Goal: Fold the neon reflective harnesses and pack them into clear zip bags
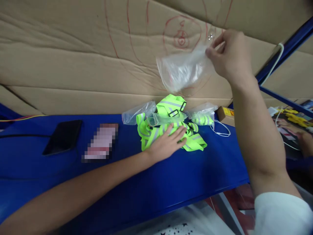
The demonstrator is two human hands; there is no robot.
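My right hand is raised in front of the cardboard, its fingers pinching the edge of a clear plastic bag that hangs out to the left. Below, my left hand lies with fingers spread on a heap of neon-yellow reflective straps with grey stripes. Black buckles show on the upper strap bundle. Another clear bag rests at the heap's left. On the right, a clear bag has a rolled neon strap in it.
A phone with a blurred screen and a black flat device with a cable lie left on the blue table. Cardboard with red marks stands behind. At right are a small box, a white cord and a blue frame.
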